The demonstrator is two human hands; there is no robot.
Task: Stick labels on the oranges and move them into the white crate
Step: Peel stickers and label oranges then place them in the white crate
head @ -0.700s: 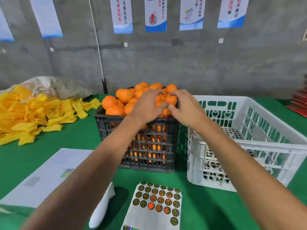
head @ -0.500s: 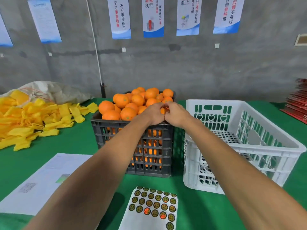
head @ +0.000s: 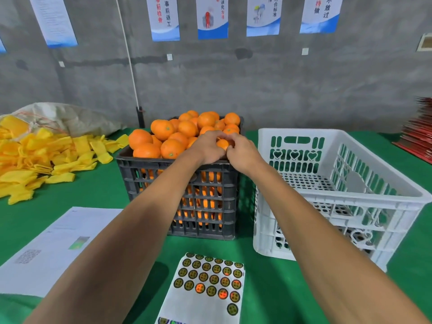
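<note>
An orange (head: 222,144) is held between both hands at the near right corner of a heaped pile of oranges (head: 184,134), just above the rim of the dark crate (head: 182,183) that contains them. The left hand (head: 207,147) is curled over the fruit from the left, and the right hand (head: 242,152) is closed against it from the right, the fingertips of the two meeting on top of it. Whether a label is being pressed on cannot be told, as the fingers cover most of the fruit.

The white crate (head: 350,202) is set just to the right of the dark one, almost touching it, with only its perforated floor seen inside. In front of both crates, near the lower edge of the view, a white sheet of round labels (head: 205,288) is laid flat on the green surface (head: 268,288); several of its spots are bare. To the left of it a printed paper (head: 51,249) is spread out, partly hidden by the left forearm. Farther left, yellow foam sleeves (head: 42,160) are piled beside a pale sack (head: 70,118). Posters (head: 211,17) are hung on the grey wall behind, and a red stack (head: 418,129) is seen at the far right edge.
</note>
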